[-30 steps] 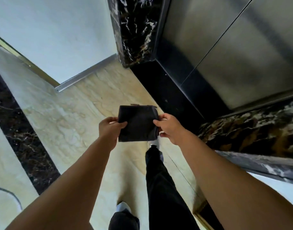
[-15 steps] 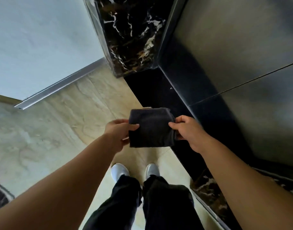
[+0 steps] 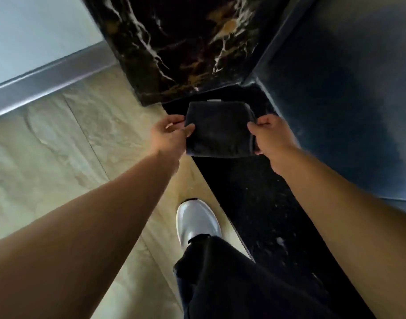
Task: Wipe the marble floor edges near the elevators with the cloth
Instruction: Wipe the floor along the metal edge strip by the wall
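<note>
Two hands hold a folded dark cloth over the black floor edge.
The left hand (image 3: 167,134) pinches the left side of the cloth (image 3: 219,130), thumb on top, above the beige marble floor (image 3: 59,146). The cloth spans the black marble strip (image 3: 255,192) at the foot of the veined pillar (image 3: 179,42); whether it touches the floor cannot be told. The right hand (image 3: 271,137) grips its right side with curled fingers, near the elevator door (image 3: 347,88).

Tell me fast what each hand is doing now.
Left hand: pinching the left edge of the folded dark cloth.
Right hand: gripping the cloth's right edge.
</note>
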Demonstrator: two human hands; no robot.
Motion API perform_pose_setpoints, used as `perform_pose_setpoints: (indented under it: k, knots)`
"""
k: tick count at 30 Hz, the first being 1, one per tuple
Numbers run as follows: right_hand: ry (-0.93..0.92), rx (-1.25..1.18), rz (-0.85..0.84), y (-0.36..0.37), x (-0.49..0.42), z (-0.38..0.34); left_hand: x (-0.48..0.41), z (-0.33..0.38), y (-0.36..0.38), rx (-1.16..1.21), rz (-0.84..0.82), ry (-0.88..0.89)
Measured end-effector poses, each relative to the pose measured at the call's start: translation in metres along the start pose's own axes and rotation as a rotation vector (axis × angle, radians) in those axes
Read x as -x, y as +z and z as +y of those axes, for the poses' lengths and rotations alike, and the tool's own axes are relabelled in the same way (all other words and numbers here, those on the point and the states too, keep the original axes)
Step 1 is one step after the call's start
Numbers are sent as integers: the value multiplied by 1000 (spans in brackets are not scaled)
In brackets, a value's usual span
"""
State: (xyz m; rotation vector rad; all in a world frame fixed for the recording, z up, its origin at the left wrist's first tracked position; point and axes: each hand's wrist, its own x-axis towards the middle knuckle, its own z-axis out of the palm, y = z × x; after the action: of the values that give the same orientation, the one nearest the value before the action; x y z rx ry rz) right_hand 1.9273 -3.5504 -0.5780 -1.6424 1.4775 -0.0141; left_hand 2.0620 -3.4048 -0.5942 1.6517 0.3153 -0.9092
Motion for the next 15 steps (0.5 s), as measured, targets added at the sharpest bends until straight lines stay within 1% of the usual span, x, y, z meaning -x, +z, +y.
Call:
perform_pose_setpoints:
  k: [2,3,4,7,8,9,10,11,12,14,15]
  knots:
    - [-1,66,41,22,-22,24,-35,-21,-1,51,16,-1]
    - [-25,132,66,33,-28,36,-48,-31,-7,36,34,23]
    - [-89,215,92,42,-28,44,-57,-41,-14,-12,48,65]
    - [-494,531,114,67,-21,46,-63,-57,-46,-279,72,274]
    - [-602,644,71,74,-21,39,-60,-58,-58,-369,84,348]
    - [-661,746,-6,83,-23,33,-55,-60,-72,-448,100,406]
    - [-661,822,-98,93,-27,28,-50,-61,-86,-517,111,446]
    - [-611,875,-179,106,-31,23,-44,-62,-103,-598,126,477]
    - [-521,892,-203,120,-34,21,-41,-63,-119,-701,140,510]
    - [-352,891,-119,153,-37,11,-41,-64,-148,-962,178,541]
    - [-334,900,-73,171,-32,5,-43,-64,-163,-1064,213,526]
